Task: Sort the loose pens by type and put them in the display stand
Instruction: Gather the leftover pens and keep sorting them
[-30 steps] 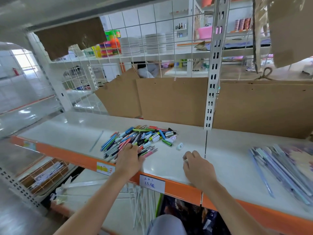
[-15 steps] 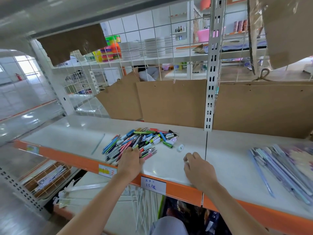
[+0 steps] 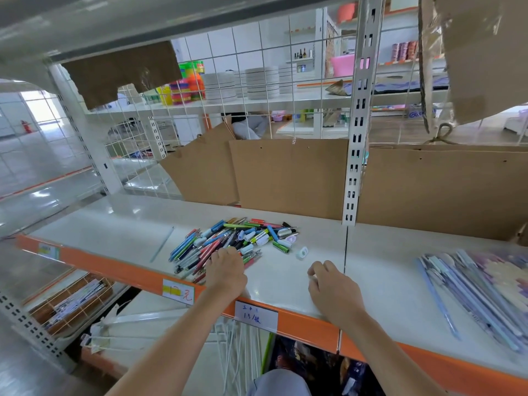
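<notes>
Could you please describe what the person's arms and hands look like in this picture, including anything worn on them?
Both forearms are bare all the way to the picture's lower edge, with no sleeve showing. The left hand and the right hand wear no gloves, and no watch, bracelet or ring is visible on either.

This is a shop. The orange-edged shelf (image 3: 300,317) carries handwritten price tags (image 3: 256,315) on its front lip; behind it, through a wire grid (image 3: 257,81), further shelves hold stacked plates (image 3: 261,82) and coloured plastic goods (image 3: 185,87).
</notes>
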Tool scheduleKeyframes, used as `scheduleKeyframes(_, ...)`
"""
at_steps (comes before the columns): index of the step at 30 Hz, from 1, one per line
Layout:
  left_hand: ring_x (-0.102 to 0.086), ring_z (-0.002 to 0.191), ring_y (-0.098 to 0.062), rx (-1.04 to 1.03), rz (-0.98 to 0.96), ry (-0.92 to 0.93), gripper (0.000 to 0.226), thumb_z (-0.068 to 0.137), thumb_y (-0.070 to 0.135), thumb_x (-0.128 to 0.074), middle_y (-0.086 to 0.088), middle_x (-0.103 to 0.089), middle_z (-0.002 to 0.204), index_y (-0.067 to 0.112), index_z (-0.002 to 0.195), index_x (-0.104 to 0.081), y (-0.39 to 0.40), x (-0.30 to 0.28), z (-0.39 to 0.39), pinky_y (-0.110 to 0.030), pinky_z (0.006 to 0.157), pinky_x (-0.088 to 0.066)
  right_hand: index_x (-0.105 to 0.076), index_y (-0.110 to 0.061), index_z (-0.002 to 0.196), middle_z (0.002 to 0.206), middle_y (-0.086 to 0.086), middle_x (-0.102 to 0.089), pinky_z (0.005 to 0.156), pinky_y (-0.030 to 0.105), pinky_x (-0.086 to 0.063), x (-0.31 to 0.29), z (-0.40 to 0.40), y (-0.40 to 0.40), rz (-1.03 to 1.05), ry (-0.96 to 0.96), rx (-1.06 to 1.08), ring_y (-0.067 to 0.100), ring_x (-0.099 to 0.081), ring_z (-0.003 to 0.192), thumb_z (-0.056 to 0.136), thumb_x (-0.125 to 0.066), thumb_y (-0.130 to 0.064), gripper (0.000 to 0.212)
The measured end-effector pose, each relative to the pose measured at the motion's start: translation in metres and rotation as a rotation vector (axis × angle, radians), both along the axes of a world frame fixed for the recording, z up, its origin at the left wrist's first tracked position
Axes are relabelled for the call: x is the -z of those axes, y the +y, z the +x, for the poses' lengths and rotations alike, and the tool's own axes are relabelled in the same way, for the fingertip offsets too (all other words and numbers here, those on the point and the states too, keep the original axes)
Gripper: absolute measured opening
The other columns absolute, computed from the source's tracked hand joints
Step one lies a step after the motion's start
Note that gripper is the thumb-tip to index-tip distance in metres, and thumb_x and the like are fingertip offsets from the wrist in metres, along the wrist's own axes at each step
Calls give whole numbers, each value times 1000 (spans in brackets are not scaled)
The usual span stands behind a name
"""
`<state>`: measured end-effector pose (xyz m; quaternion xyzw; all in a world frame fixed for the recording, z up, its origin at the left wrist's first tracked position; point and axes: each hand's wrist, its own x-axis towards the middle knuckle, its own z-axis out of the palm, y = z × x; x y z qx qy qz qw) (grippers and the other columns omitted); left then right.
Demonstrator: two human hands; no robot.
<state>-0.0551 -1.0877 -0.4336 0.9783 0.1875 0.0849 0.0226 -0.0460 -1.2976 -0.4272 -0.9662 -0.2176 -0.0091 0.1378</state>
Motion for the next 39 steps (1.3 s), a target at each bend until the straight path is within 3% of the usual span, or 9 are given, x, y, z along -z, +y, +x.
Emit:
scheduleKeyframes(6,-43,106,-17,55,-12,-88,23,92,19,-53,-3,-46,113,12,112,-44,1,4,-6,-26,90,-38,-44,-22,125,121,-5,-47,68,22,-40,9,5,1,60,25,52,15,-58,94,102,-27,-24,29)
scheduleKeyframes(8,-43,108,-16,88,-50,-120,23,94,31,-51,0,-46,111,16,110,-49,4,6,-9,-28,92,-38,-45,-22,124,121,-5,-47,68,23,-40,10,6,1,73,31,55,15,-58,93,101,-27,-25,28)
scheduleKeyframes(11,-42,110,-16,96,-123,-125,41,87,58,-51,3,-47,109,22,107,-56,9,8,-12,-31,97,-35,-45,-23,124,122,-6,-47,70,23,-41,10,7,1,76,26,56,15,-58,94,101,-28,-26,28)
scheduleKeyframes(16,-44,107,-14,67,-181,-236,52,81,69,-48,6,-48,105,23,104,-54,9,15,-15,-29,93,-36,-46,-24,123,120,-7,-48,70,21,-40,12,8,1,90,20,50,13,-57,94,101,-29,-26,28)
scheduleKeyframes(22,-45,104,-13,55,-175,-318,38,91,57,-45,7,-47,102,21,104,-52,8,22,-14,-26,94,-35,-51,-26,122,114,-7,-48,73,23,-41,6,18,27,224,-14,-37,10,-51,84,99,-37,-24,26)
scheduleKeyframes(28,-46,103,-20,53,-265,-501,15,96,26,-49,-3,-51,102,11,97,-54,30,4,1,-29,88,-36,-53,-27,130,124,-3,-45,85,31,-44,6,37,75,190,-22,-327,16,-47,113,97,-44,-19,34)
scheduleKeyframes(30,-48,105,-23,-4,-202,-428,22,97,29,-46,-7,-53,104,9,103,-55,45,-6,18,-31,90,-37,-55,-26,127,121,-1,-46,85,30,-44,11,39,77,161,-18,-340,16,-44,115,96,-43,-17,34)
scheduleKeyframes(34,-49,112,-27,-86,-67,-88,49,93,47,-50,-14,-52,118,4,118,-51,52,-15,45,-37,95,-44,-59,-22,122,118,-2,-47,80,24,-41,17,41,70,234,-21,-322,14,-49,104,96,-43,-14,31)
scheduleKeyframes(39,-57,93,-25,-75,-139,-104,19,97,23,-48,-11,-56,107,6,102,-56,52,-16,44,-34,74,-47,-64,-14,111,113,0,-51,68,19,-32,12,54,46,359,-85,-134,10,-47,79,96,-45,-10,25)
